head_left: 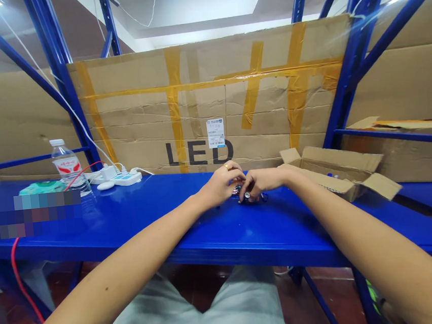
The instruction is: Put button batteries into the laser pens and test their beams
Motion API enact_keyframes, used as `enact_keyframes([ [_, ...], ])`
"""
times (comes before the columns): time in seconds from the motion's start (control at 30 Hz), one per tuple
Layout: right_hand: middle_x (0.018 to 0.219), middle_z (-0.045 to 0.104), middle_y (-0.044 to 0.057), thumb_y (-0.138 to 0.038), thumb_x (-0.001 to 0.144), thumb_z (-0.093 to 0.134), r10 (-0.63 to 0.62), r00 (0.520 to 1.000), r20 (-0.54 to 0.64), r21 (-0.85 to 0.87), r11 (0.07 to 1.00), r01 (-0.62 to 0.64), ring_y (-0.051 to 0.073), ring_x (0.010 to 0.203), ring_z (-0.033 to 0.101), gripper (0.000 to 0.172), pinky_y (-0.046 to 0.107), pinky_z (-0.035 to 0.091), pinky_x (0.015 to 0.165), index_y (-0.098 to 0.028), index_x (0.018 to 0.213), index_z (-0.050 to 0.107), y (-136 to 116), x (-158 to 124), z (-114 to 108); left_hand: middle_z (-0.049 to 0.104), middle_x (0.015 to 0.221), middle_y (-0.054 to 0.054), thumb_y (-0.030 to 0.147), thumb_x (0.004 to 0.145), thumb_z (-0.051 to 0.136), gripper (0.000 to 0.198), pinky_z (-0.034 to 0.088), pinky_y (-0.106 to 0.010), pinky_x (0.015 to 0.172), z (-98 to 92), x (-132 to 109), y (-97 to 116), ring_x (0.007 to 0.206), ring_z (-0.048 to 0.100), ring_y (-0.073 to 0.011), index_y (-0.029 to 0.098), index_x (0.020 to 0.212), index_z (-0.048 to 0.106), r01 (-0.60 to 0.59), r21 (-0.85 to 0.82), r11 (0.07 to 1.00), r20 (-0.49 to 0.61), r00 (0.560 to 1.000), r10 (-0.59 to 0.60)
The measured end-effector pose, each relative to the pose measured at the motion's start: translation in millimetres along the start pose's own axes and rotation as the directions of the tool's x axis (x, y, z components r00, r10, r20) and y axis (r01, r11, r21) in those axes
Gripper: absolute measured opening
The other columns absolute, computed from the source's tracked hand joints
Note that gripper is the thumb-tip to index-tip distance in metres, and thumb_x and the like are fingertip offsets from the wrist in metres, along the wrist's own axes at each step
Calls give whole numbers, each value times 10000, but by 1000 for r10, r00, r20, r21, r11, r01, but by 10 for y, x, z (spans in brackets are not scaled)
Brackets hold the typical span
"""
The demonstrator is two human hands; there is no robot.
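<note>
Both of my hands meet over the blue table (223, 232), near its middle. My left hand (223, 182), with a ring on one finger, is curled closed around a small shiny dark piece (236, 190) that shows coloured glints. Right beside it, my right hand (260, 180) points downward with its fingers bent and pressed together at the same spot. A small white round end (247, 195) peeks out below the right fingers, and a dark loop-like bit (265, 197) shows by that hand. The fingers cover most of these small things, so their kind cannot be made out.
An open cardboard box (341, 170) with small blue items stands to the right. At the left are a water bottle (69, 168), a teal packet (43, 188) and a white power strip (126, 177) with cables. A large taped carton (139, 123) marked LED rises behind, between blue rack posts.
</note>
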State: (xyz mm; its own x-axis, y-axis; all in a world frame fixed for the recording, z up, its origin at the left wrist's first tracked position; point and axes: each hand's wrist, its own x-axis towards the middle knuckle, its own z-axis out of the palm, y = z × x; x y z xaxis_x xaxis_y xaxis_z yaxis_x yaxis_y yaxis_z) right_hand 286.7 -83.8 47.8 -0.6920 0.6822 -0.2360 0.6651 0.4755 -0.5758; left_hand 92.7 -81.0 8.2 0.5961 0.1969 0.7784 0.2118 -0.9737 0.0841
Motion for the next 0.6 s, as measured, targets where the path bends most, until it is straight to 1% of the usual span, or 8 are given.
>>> enact_keyframes([
  [0.1, 734, 715, 20, -220, 601, 684, 11, 1000, 18, 29, 1000, -11, 150, 664, 630, 373, 243, 496, 606, -139, 958, 757, 35, 15, -2, 555, 986, -64, 111, 870, 546, 118, 528, -294, 752, 0, 4, 36, 782, 588, -107, 159, 928, 637, -29, -36, 999, 3, 1000, 29],
  [0.2, 719, 715, 36, -262, 616, 695, 34, 999, -3, 55, 998, -34, 155, 632, 633, 321, 260, 512, 601, -120, 902, 733, 92, 24, -18, 565, 981, -74, 129, 882, 536, 109, 520, -310, 784, -3, 5, 74, 862, 589, -138, 164, 930, 627, -69, -9, 998, 20, 997, 69],
  [0.27, 706, 713, 43, -310, 633, 710, 40, 999, -23, 68, 997, -38, 155, 620, 639, 278, 269, 518, 607, -116, 832, 712, 127, 22, -32, 573, 986, -87, 132, 901, 507, 118, 509, -310, 808, -4, 4, 94, 916, 580, -153, 165, 922, 619, -92, 9, 996, 58, 994, 91],
  [0.4, 711, 714, 41, -375, 648, 742, 14, 1000, -27, 124, 992, -10, 156, 638, 655, 301, 273, 521, 631, -124, 804, 689, 158, 7, -45, 580, 1012, -103, 129, 933, 439, 166, 491, -285, 818, 2, 3, 116, 933, 572, -149, 160, 904, 599, -121, 30, 992, 171, 979, 114],
  [0.5, 703, 712, 38, -377, 655, 749, 2, 1000, -10, 169, 986, 0, 161, 644, 657, 294, 287, 523, 645, -128, 796, 680, 151, -7, -39, 587, 1017, -100, 129, 944, 409, 187, 483, -274, 820, 2, 1, 120, 936, 572, -148, 163, 913, 591, -126, 94, 988, 248, 964, 100],
  [0.6, 693, 705, 28, -361, 656, 757, -7, 1000, -6, 217, 976, 8, 159, 642, 655, 282, 293, 522, 651, -133, 802, 679, 156, -13, -36, 602, 1021, -91, 123, 952, 380, 209, 483, -258, 784, 0, -14, 118, 899, 585, -141, 164, 957, 585, -130, 193, 973, 278, 958, 73],
])
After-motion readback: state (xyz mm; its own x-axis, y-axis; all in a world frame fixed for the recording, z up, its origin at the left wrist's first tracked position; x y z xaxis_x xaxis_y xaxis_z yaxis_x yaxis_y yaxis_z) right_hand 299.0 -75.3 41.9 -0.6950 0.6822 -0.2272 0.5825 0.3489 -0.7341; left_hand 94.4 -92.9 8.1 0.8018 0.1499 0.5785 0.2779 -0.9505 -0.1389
